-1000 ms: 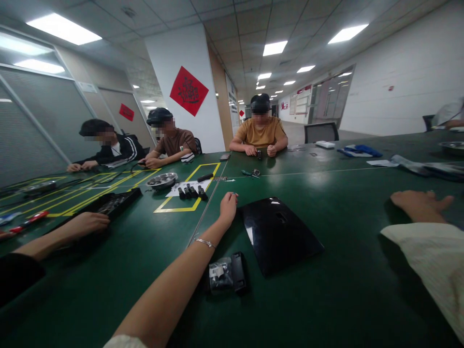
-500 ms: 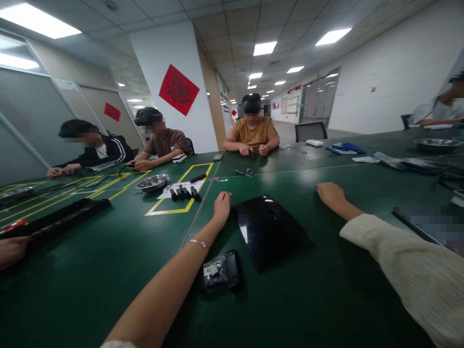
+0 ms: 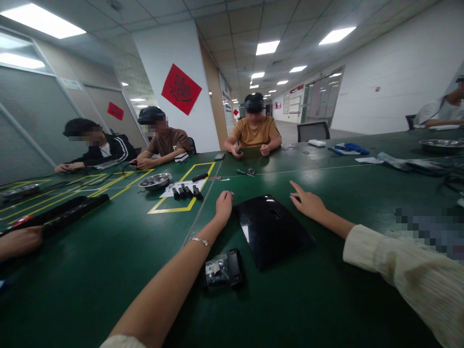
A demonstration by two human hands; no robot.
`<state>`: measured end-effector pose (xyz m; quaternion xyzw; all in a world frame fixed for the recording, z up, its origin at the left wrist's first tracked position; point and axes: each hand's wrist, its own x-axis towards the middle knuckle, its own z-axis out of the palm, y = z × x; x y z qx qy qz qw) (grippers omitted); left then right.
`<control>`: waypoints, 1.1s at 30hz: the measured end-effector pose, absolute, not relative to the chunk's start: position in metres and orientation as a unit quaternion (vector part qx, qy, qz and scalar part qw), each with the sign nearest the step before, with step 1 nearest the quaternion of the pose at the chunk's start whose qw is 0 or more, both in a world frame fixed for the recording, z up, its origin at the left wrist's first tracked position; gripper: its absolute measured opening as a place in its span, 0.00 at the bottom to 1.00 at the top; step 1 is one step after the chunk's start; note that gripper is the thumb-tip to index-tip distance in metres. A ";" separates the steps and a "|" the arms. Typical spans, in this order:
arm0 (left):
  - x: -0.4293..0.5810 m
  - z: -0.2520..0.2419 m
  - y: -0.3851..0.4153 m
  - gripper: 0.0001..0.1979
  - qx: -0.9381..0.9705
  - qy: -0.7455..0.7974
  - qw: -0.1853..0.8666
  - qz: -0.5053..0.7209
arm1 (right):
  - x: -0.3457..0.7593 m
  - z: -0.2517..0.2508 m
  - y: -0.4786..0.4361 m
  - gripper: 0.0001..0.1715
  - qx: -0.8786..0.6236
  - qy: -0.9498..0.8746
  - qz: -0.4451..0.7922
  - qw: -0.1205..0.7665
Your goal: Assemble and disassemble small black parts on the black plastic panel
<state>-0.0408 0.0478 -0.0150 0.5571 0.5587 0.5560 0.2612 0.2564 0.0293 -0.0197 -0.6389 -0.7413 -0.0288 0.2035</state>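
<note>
A glossy black flat panel (image 3: 273, 229) lies on the green table (image 3: 326, 290) in front of me. My left hand (image 3: 224, 205) rests at the panel's far left corner, fingers curled loosely, nothing visibly held. My right hand (image 3: 306, 201) hovers at the panel's far right corner, fingers spread and open, touching or just above its edge. Near my left forearm sits a small black part with a clear bag of hardware (image 3: 223, 269).
Three people sit across the table and another at the far right. Small black parts on white paper (image 3: 186, 189) and a metal bowl (image 3: 155, 181) lie inside yellow tape lines. A long black tray (image 3: 68, 211) lies left, by another person's hand (image 3: 18, 241). Scissors (image 3: 245, 171) lie beyond.
My right hand has swept left across the table to the panel's far right corner. My left hand has stayed put. The tray at left has shifted with the other person's hand.
</note>
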 end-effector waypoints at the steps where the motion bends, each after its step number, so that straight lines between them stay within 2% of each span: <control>1: -0.041 -0.015 0.048 0.08 0.558 0.562 0.257 0.553 | 0.254 -0.015 0.027 0.34 -0.646 -0.729 -0.048 0.222; 4: -0.042 -0.016 0.050 0.09 0.565 0.588 0.229 0.531 | 0.236 0.003 0.008 0.32 -0.599 -0.725 -0.121 0.317; 7: -0.043 -0.016 0.050 0.09 0.588 0.618 0.186 0.487 | 0.198 0.015 -0.037 0.29 -0.437 -0.811 -0.111 0.373; 11: -0.042 -0.017 0.049 0.05 0.612 0.630 0.168 0.448 | 0.146 0.013 -0.110 0.33 -0.217 -0.942 -0.008 0.256; 13: -0.041 -0.017 0.049 0.06 0.621 0.628 0.179 0.434 | 0.131 0.008 -0.134 0.33 -0.157 -0.965 0.031 0.209; 19: -0.041 -0.017 0.048 0.08 0.638 0.624 0.213 0.396 | 0.120 0.006 -0.144 0.18 -0.176 -0.964 0.031 0.195; 21: -0.040 -0.016 0.047 0.08 0.637 0.627 0.219 0.392 | 0.120 0.007 -0.142 0.16 -0.173 -0.966 0.010 0.190; 26: -0.041 -0.016 0.048 0.09 0.637 0.635 0.220 0.377 | 0.122 0.009 -0.144 0.21 -0.180 -0.965 -0.012 0.193; 30: -0.042 -0.020 0.051 0.09 0.641 0.632 0.218 0.377 | 0.123 0.008 -0.147 0.31 -0.219 -0.957 0.007 0.190; 33: -0.043 -0.022 0.053 0.09 0.640 0.631 0.217 0.382 | 0.120 0.000 -0.147 0.30 -0.232 -0.956 -0.041 0.175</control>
